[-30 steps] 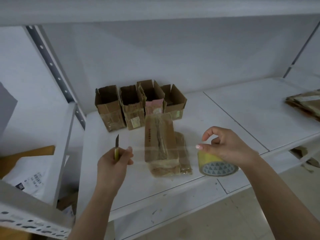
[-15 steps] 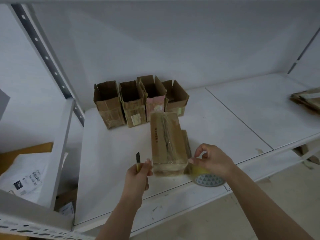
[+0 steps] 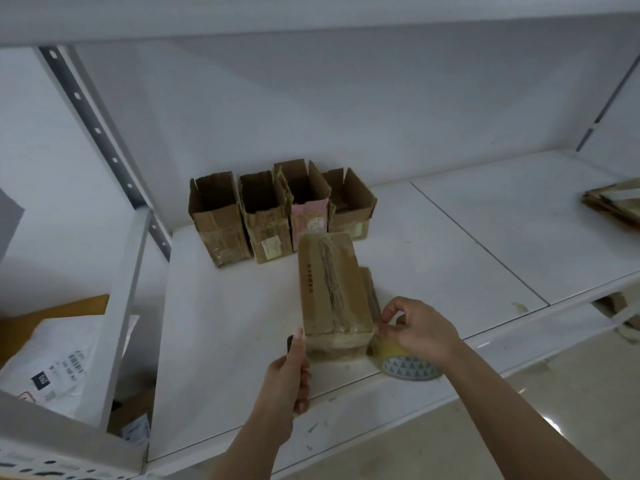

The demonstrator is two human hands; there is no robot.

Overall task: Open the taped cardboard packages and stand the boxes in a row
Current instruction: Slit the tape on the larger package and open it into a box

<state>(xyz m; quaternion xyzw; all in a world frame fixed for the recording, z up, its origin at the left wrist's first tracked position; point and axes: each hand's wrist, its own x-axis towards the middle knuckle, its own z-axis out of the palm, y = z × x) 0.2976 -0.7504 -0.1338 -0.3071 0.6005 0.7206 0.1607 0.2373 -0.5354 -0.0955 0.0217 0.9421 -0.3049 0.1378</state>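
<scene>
Item: taped package (image 3: 331,289), brown cardboard, long and narrow, lay flat on the white shelf (image 3: 485,237) near its front edge, long axis running from 6 o'clock towards 12 o'clock. Clear tape ran along its top face and wrapped the near end. A second, flatter package (image 3: 370,289) lay touching its 3 o'clock side, mostly hidden.

Left hand (image 3: 287,379): at the package's 7 o'clock corner, fingers curled round a small knife (image 3: 290,344) with a dark blade tip showing just beside the near end of the package; the thumb tip was at the package's corner.

Right hand (image 3: 420,332): at the package's 5 o'clock corner, thumb and forefinger pinching at the tape by the near right edge, remaining fingers curled over a tape roll (image 3: 408,362). The roll, yellowish with a grey triangle-patterned core, sat on the shelf's front edge under that hand.

Opened boxes (image 3: 277,213): four, upright, flaps up, standing side by side in a row at 12 o'clock from the package, against the back wall. The third from the left had a pink front face.

Further out: flattened cardboard (image 3: 616,206) at 2 o'clock on the far shelf panel; a white mailing bag (image 3: 52,368) with printed labels at 9 o'clock, below the shelf frame.
</scene>
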